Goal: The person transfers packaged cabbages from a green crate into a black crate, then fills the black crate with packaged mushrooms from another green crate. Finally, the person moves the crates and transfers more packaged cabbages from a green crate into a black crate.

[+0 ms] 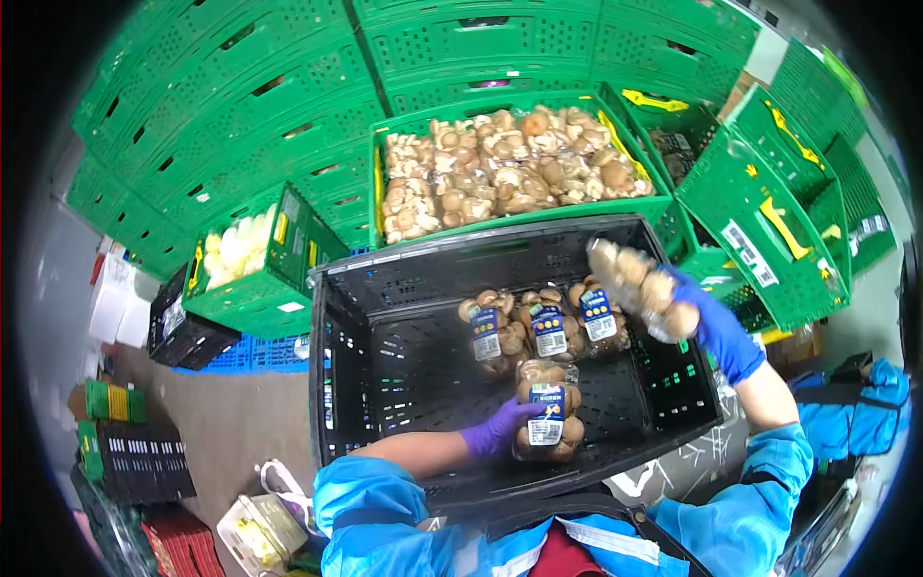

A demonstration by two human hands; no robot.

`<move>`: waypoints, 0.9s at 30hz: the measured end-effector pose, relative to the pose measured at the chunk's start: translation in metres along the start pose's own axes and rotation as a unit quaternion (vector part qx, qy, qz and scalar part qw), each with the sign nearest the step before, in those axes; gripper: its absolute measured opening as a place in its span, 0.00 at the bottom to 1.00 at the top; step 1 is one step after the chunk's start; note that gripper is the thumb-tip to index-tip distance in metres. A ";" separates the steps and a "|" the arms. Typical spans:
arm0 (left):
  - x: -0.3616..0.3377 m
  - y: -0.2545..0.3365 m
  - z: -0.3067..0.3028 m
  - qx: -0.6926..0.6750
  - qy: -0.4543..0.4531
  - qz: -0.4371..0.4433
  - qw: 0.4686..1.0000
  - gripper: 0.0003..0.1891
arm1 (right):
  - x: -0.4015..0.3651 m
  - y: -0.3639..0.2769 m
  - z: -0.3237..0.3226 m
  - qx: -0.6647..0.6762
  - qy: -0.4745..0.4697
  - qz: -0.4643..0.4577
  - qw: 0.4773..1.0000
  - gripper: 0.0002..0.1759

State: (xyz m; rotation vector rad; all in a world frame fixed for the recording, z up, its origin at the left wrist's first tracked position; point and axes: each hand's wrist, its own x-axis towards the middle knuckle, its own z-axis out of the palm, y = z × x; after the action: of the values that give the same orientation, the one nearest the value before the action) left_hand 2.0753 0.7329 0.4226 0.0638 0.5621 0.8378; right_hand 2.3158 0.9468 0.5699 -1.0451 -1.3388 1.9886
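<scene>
Purple gloves cover both my hands. My right hand [716, 327] grips a clear-wrapped pack of brown mushrooms [646, 290], tilted above the right side of a black crate [413, 274]. My left hand [502, 426] holds the left edge of another mushroom pack [549, 412] low inside that crate; its blue-and-white label faces up. Beyond it, three more labelled packs lie in a row: a left one [492, 332], a middle one [550, 327] and a right one [600, 313]. The fingertips of my right hand are partly hidden behind its pack.
Behind the black crate stands a green crate [538, 219] full of wrapped mushrooms. To the left, another green crate [255, 288] holds pale yellow produce. Green crates [481, 43] are stacked along the back, and a tilted green crate [769, 226] stands at right.
</scene>
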 end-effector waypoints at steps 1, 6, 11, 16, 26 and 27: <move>-0.002 -0.002 0.007 -0.016 -0.007 -0.003 1.000 0.28 | -0.011 0.012 0.002 -0.011 -0.007 0.044 0.999 0.39; 0.022 -0.028 -0.023 -0.108 -0.127 -0.041 0.985 0.24 | -0.049 0.066 0.013 -0.280 0.079 0.090 0.953 0.51; 0.018 -0.040 0.003 -0.053 0.001 0.020 0.998 0.22 | -0.065 0.123 0.022 -0.743 -0.147 0.163 0.632 0.53; 0.032 -0.054 -0.001 0.004 0.041 0.021 0.999 0.21 | -0.056 0.106 0.016 -0.713 -0.205 0.162 0.651 0.48; -0.052 0.062 0.003 0.650 0.142 -0.014 0.746 0.27 | -0.037 0.032 0.001 -0.744 0.175 -0.123 0.632 0.55; -0.068 0.078 -0.011 0.620 0.143 0.047 0.770 0.26 | -0.028 0.038 -0.010 -0.741 0.193 -0.145 0.627 0.57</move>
State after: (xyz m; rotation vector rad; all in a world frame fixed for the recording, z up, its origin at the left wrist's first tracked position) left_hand 1.9798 0.7348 0.4651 1.2097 1.3455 0.4357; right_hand 2.3403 0.9163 0.5409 -1.5116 -2.5718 -0.0548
